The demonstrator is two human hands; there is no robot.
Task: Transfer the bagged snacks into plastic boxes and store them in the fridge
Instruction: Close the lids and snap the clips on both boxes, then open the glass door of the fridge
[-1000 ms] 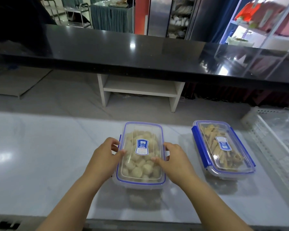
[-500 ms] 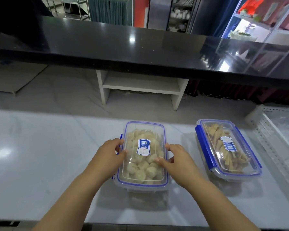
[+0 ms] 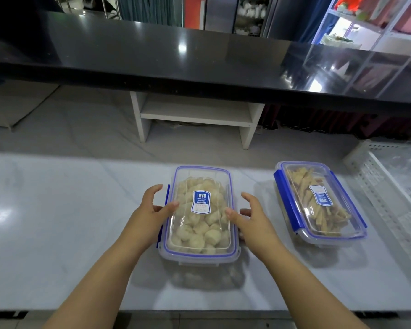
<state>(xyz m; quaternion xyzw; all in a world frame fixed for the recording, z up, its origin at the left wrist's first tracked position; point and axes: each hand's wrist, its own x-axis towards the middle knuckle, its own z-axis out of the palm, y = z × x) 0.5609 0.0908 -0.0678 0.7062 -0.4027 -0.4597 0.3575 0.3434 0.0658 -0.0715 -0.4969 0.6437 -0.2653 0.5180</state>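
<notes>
Left hand: half open, thumb tip on lid of box, fingers spread at 9 o'clock side. Right hand: half open at 3 o'clock side, thumb touching lid edge. Neither grips. Box w/ pale snacks rests on tabletop, centre; second box at 3 o'clock, apart.

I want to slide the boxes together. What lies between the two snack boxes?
Only the right hand, on bare white counter, between the near box and the far box, per the head view.
</notes>
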